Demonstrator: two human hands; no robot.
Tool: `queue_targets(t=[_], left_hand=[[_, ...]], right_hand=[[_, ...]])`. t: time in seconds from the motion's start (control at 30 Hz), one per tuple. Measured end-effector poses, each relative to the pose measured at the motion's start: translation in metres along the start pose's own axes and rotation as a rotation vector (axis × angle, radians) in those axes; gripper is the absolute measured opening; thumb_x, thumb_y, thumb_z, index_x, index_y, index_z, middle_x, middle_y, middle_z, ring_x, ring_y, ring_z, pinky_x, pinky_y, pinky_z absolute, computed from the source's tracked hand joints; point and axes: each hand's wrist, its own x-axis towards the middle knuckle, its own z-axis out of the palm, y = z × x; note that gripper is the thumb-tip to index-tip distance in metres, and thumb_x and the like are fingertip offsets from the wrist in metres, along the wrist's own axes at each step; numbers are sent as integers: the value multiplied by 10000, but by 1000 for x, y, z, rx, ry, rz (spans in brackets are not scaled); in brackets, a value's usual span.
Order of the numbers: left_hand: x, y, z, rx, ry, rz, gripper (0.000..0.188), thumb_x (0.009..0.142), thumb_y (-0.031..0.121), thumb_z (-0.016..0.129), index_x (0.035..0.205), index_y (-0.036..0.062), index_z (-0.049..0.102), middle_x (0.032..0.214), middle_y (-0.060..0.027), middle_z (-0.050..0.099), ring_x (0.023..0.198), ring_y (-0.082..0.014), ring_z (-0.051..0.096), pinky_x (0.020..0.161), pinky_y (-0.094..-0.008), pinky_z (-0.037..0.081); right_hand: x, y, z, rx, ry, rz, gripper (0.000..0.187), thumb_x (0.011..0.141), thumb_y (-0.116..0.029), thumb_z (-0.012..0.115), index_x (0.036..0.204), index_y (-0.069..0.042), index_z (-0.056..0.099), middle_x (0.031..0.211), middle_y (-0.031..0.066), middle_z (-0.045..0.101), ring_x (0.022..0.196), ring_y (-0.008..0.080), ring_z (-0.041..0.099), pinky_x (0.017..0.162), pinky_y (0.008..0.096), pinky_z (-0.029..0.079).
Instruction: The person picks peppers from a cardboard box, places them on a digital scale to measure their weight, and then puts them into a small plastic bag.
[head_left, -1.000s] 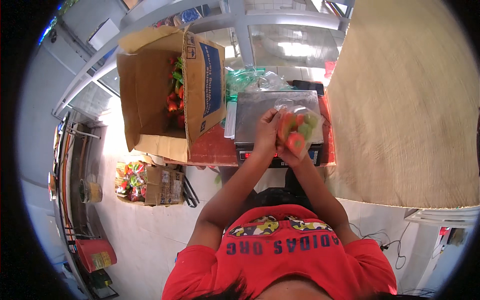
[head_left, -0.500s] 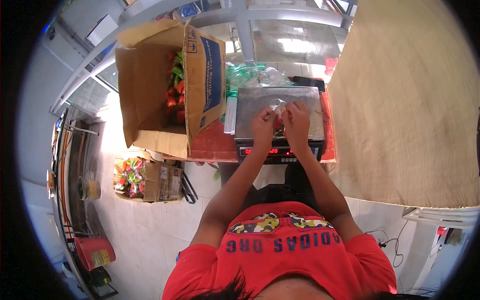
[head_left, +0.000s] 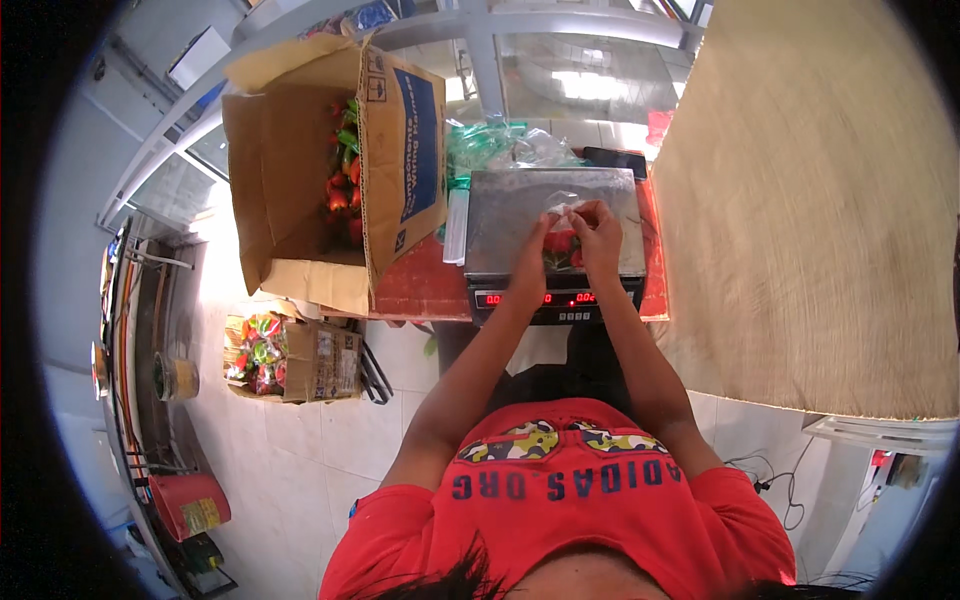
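Note:
A clear plastic bag with red and green peppers in it lies between my hands over the metal plate of a digital weighing scale. My left hand grips the bag's side near its top, fingers closed. With thumb and fingers pinched, my right hand holds the gathered neck of the same bag. The loose transparent top of the bag sticks out beyond my fingertips. Red digits glow on the scale's front panel, partly covered by my left forearm. Whether the bag rests on the plate I cannot tell.
A large open cardboard box of peppers stands left on the red table. Behind the scale lie clear and green plastic bags and a dark phone. A smaller box of bagged peppers sits on the floor. A tan panel fills the right.
Both hands have shifted slightly, the right one rising and turning at the bag's neck. More of the red peppers now shows between them.

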Motion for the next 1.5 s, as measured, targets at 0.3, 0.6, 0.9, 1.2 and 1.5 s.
queue_targets(t=[0.3, 0.6, 0.9, 1.2, 1.5], left_hand=[[-2, -20, 0, 359, -3, 164, 662, 955, 583, 274, 1374, 88, 410, 1284, -53, 490, 1193, -171, 416, 1050, -342, 259], [9, -22, -17, 708, 15, 377, 624, 935, 580, 346, 1203, 56, 551, 1203, -140, 546, 1101, -272, 520, 973, -348, 362], [27, -51, -27, 1148, 114, 458, 620, 966, 537, 236, 1319, 83, 467, 1363, -139, 443, 1291, -350, 338, 1097, -429, 182], [17, -37, -18, 1022, 187, 334, 576, 972, 518, 259, 1344, 123, 452, 1350, -99, 467, 1252, -312, 386, 1072, -403, 239], [25, -12, -22, 758, 139, 565, 303, 909, 233, 557, 1137, 34, 580, 1126, -150, 591, 983, -244, 582, 843, -333, 461]], right_hand=[[8, 37, -4, -169, -60, 40, 195, 712, -104, 690, 895, -34, 687, 785, 123, 659, 731, 239, 629, 682, 314, 492], [-3, 25, 1, -341, -119, -75, 188, 749, -192, 661, 901, -85, 691, 850, 107, 659, 853, 310, 582, 777, 381, 459], [-4, 21, 14, -420, 42, -319, 68, 722, -106, 597, 769, -57, 587, 774, 96, 592, 801, 316, 521, 719, 439, 382], [18, 32, 11, -317, -44, -359, 195, 722, -10, 601, 899, -30, 523, 753, 98, 567, 656, 227, 551, 600, 348, 450], [19, 40, 9, -224, -244, -158, 228, 722, -26, 639, 928, -38, 542, 777, 86, 595, 713, 181, 594, 634, 295, 466]])
